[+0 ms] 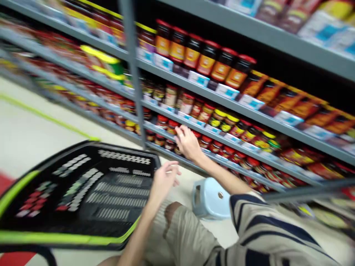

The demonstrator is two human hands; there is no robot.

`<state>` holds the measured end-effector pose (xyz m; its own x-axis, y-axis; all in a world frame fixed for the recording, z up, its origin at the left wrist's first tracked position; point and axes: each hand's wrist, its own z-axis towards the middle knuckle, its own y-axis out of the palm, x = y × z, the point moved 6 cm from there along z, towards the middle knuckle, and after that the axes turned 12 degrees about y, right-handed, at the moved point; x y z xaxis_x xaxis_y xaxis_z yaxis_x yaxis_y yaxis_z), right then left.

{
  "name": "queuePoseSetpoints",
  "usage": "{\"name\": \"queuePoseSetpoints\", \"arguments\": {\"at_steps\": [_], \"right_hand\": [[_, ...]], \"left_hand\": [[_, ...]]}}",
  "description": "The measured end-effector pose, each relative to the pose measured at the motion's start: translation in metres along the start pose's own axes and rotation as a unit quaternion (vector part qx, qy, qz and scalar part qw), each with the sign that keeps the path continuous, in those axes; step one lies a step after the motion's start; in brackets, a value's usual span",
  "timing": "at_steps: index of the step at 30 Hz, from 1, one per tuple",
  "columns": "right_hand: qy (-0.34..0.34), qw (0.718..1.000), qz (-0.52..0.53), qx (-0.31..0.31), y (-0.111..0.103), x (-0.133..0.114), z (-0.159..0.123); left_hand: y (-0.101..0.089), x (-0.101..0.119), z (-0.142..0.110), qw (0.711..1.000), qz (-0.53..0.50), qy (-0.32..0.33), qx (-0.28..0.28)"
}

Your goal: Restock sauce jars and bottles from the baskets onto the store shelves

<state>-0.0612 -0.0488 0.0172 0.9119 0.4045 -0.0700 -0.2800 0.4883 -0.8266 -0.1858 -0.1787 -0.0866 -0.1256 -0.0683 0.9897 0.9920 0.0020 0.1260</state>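
Observation:
My right hand (189, 143) reaches out to the lower shelves, in front of red-lidded jars (172, 126). Its fingers are loosely bent and somewhat blurred, and nothing shows in them; whether they touch a jar I cannot tell. Lower and to the left, my left hand (164, 181) hovers by the right edge of a black shopping basket (94, 147) with lime-green trim. The left fingers are apart and hold nothing visible. Through the basket's slotted walls and bottom the floor shows.
Grey shelving (133, 66) runs diagonally across the view, stocked with dark bottles (191, 51), orange-labelled packs (283, 94) and yellow-lidded jars (217, 117). A light blue plastic stool (212, 197) stands on the floor near my knee. A yellow-green line (44, 116) crosses the pale floor.

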Motion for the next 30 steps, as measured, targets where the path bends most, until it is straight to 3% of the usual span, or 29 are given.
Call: {"name": "queuePoseSetpoints", "arguments": {"at_steps": [1,3,6,8,11,15,18,25,30], "right_hand": [[0.017,1.0,0.01,0.02,-0.021,0.029,-0.042],[0.14,0.982,0.012,0.126,-0.08,0.112,-0.114],[0.276,0.925,-0.083,0.249,-0.176,0.242,-0.187],[0.309,0.908,-0.142,0.245,-0.217,0.313,-0.202],[0.336,0.905,-0.227,0.132,-0.236,0.381,-0.187],[0.388,0.865,-0.313,-0.049,-0.229,0.42,-0.154],[0.396,0.844,-0.337,-0.131,-0.23,0.434,-0.14],[0.36,0.854,-0.333,-0.176,-0.243,0.448,-0.147],[0.345,0.859,-0.336,-0.173,-0.246,0.447,-0.156]], "left_hand": [[0.001,0.001,0.004,1.0,0.005,0.004,0.003],[0.007,0.003,0.014,1.0,0.013,0.013,0.002],[0.025,0.003,0.024,0.999,0.03,0.015,-0.018],[0.034,-0.001,0.025,0.999,0.046,0.007,-0.02],[0.036,-0.009,0.024,0.997,0.079,-0.005,-0.014],[0.031,-0.023,0.025,0.994,0.109,-0.01,-0.02],[0.029,-0.029,0.027,0.993,0.118,-0.016,-0.021],[0.04,-0.033,0.032,0.991,0.129,-0.012,-0.025],[0.05,-0.044,0.039,0.991,0.123,-0.02,-0.046]]}}
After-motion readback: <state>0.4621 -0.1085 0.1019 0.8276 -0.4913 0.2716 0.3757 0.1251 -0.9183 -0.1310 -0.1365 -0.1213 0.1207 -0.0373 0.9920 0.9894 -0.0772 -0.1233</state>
